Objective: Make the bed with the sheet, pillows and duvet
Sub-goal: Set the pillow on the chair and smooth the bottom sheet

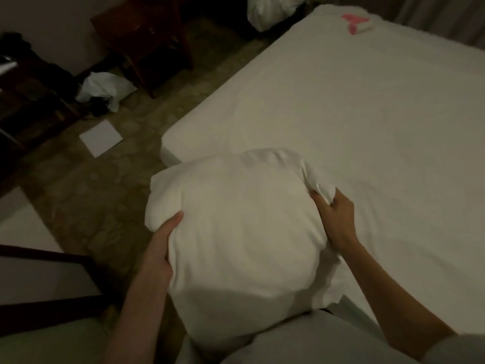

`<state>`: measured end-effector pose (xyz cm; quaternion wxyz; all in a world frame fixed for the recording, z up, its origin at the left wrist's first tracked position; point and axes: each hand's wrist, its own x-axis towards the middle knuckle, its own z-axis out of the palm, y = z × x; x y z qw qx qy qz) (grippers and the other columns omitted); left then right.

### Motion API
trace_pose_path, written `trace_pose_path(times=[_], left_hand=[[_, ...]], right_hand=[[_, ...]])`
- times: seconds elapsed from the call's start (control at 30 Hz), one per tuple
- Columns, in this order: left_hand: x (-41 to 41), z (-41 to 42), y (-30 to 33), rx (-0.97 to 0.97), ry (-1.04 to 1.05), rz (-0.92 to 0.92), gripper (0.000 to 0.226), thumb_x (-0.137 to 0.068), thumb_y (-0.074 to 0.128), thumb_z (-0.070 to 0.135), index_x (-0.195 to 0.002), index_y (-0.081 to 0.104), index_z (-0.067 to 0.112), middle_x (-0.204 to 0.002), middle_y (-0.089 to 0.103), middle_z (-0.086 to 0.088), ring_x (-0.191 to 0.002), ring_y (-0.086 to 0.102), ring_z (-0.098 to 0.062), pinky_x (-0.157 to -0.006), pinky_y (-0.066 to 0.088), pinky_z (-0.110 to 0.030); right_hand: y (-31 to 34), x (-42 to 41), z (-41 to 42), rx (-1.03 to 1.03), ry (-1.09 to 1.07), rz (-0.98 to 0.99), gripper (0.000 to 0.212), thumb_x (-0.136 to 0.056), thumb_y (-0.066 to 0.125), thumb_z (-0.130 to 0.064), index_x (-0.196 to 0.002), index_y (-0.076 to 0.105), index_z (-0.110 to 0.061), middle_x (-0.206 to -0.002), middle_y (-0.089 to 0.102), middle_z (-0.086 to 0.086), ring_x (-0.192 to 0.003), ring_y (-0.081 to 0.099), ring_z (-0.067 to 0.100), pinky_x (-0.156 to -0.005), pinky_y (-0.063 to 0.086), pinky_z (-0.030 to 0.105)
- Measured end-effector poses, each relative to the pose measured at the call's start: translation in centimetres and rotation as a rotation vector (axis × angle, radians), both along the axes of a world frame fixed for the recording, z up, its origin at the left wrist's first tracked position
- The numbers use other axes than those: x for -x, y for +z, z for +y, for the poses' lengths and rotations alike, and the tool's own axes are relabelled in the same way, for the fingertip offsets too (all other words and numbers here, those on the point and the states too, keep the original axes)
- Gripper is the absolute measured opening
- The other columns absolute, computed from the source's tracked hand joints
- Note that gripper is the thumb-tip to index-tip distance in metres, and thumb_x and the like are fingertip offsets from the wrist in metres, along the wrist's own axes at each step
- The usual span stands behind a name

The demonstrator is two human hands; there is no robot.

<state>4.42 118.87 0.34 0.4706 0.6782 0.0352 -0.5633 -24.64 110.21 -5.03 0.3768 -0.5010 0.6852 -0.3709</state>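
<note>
Floor at the left: a white sheet of paper (101, 138) and a crumpled white bag (106, 89) lie on the patterned floor, well apart from the bed; dark wooden furniture (147, 35) stands behind them.
Your left hand (162, 245): it grasps the left side of the pillow, thumb on top; the other fingers are under the fabric and you cannot see them.
Pillow (241, 227): you hold it between both hands in front of your body, over the near left corner of the bed. Whether it already rests on the mattress I cannot tell.
Long axis: hard to judge, because the pillow looks almost round from this view and its near end is hidden behind your grey shirt (315, 342).
Your right hand (334, 218): it pinches a bunched corner of the pillow case at the pillow's right edge, fingers curled around the cloth.
Key relation: the bed (354, 114) with its smooth white sheet stretches away to the upper right, so the pillow must travel forward and right; your right hand is nearer to that side.
Far right corner of the bed: a pink and white object (357, 22), too blurred to name.
Beyond the bed's left edge, far end: a white bundle (273, 9), perhaps duvet or pillow, cut off by the top edge.
Judgement: the sheet seems done; the pillows are in hand.
</note>
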Motion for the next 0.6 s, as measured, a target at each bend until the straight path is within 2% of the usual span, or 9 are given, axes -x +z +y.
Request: trace_pose_path(times=[0.1, 0.2, 0.27, 0.33, 0.4, 0.47, 0.53, 0.57, 0.6], left_hand=[[-6.2, -2.9, 0.8, 0.005, 0.017, -0.006, 0.050, -0.073, 0.074, 0.037, -0.116, 0.053, 0.022, -0.104, 0.063, -0.006, -0.095, 0.057, -0.027, -0.072, 0.045, -0.036], [-11.1, -5.4, 0.9, 0.078, 0.003, 0.031, 0.026, -0.081, 0.068, 0.034, -0.103, 0.062, 0.021, -0.105, 0.066, -0.003, -0.097, 0.059, -0.024, -0.091, 0.044, -0.039], [-14.2, -7.5, 1.0, 0.087, -0.004, 0.022, 0.035, -0.075, 0.072, 0.038, -0.105, 0.062, 0.023, -0.110, 0.066, -0.003, -0.102, 0.058, -0.025, -0.098, 0.042, -0.042], [-17.5, -10.1, 1.5, 0.093, -0.034, -0.009, 0.039, -0.076, 0.073, 0.036, -0.110, 0.061, 0.021, -0.107, 0.065, -0.003, -0.099, 0.059, -0.024, -0.089, 0.046, -0.039], [-20.8, -12.4, 1.8, 0.104, -0.063, 0.022, 0.020, -0.083, 0.068, 0.031, -0.099, 0.062, 0.020, -0.096, 0.066, -0.002, -0.091, 0.059, -0.021, -0.074, 0.046, -0.034], [-24.4, -14.6, 1.8, 0.086, -0.080, 0.037, 0.012, -0.086, 0.065, 0.031, -0.092, 0.059, 0.022, -0.091, 0.064, -0.001, -0.088, 0.058, -0.021, -0.074, 0.045, -0.035], [-28.1, -17.5, 2.4, 0.092, -0.147, 0.067, 0.021, -0.089, 0.060, 0.034, -0.107, 0.057, 0.024, -0.100, 0.062, -0.003, -0.097, 0.056, -0.026, -0.090, 0.043, -0.040], [-29.7, -19.0, 2.7, 0.076, -0.172, 0.092, 0.037, -0.089, 0.060, 0.037, -0.122, 0.054, 0.021, -0.109, 0.061, -0.005, -0.105, 0.054, -0.030, -0.098, 0.040, -0.044], [-31.3, -20.3, 2.5, 0.064, -0.192, 0.100, 0.050, -0.086, 0.062, 0.039, -0.130, 0.049, 0.019, -0.117, 0.060, -0.008, -0.109, 0.053, -0.031, -0.099, 0.040, -0.046]], right_hand=[[1.4, -6.1, -3.5, 0.005, 0.015, 0.029, 0.016, -0.089, 0.062, -0.031, -0.099, 0.065, -0.018, -0.088, 0.067, -0.004, -0.088, 0.065, 0.021, -0.075, 0.050, 0.035], [3.0, -11.0, -6.6, 0.040, 0.027, 0.059, 0.025, -0.089, 0.063, -0.033, -0.108, 0.065, -0.016, -0.096, 0.069, 0.001, -0.090, 0.065, 0.023, -0.080, 0.052, 0.041], [3.6, -14.1, -8.4, 0.045, 0.002, 0.064, 0.028, -0.088, 0.063, -0.035, -0.109, 0.065, -0.016, -0.098, 0.069, 0.001, -0.092, 0.065, 0.022, -0.082, 0.052, 0.042], [4.0, -17.4, -10.0, 0.051, -0.043, 0.050, 0.026, -0.089, 0.063, -0.033, -0.110, 0.065, -0.016, -0.097, 0.067, -0.002, -0.094, 0.064, 0.021, -0.084, 0.052, 0.041], [3.9, -20.8, -11.1, 0.067, -0.085, 0.054, 0.025, -0.090, 0.063, -0.031, -0.109, 0.065, -0.016, -0.098, 0.067, -0.002, -0.094, 0.064, 0.021, -0.083, 0.052, 0.040], [3.5, -24.5, -11.8, 0.079, -0.148, 0.044, 0.024, -0.090, 0.063, -0.030, -0.108, 0.066, -0.016, -0.096, 0.068, -0.002, -0.092, 0.064, 0.019, -0.080, 0.051, 0.037], [3.1, -28.1, -12.5, 0.102, -0.216, 0.010, 0.024, -0.090, 0.064, -0.030, -0.109, 0.066, -0.014, -0.096, 0.068, 0.000, -0.089, 0.064, 0.019, -0.074, 0.049, 0.032], [3.1, -29.8, -12.9, 0.101, -0.242, -0.001, 0.025, -0.090, 0.064, -0.029, -0.110, 0.066, -0.013, -0.096, 0.068, 0.001, -0.087, 0.063, 0.018, -0.071, 0.046, 0.028], [3.3, -31.3, -13.5, 0.094, -0.266, -0.010, 0.026, -0.090, 0.064, -0.027, -0.111, 0.065, -0.011, -0.096, 0.068, 0.002, -0.085, 0.061, 0.016, -0.069, 0.043, 0.025]])
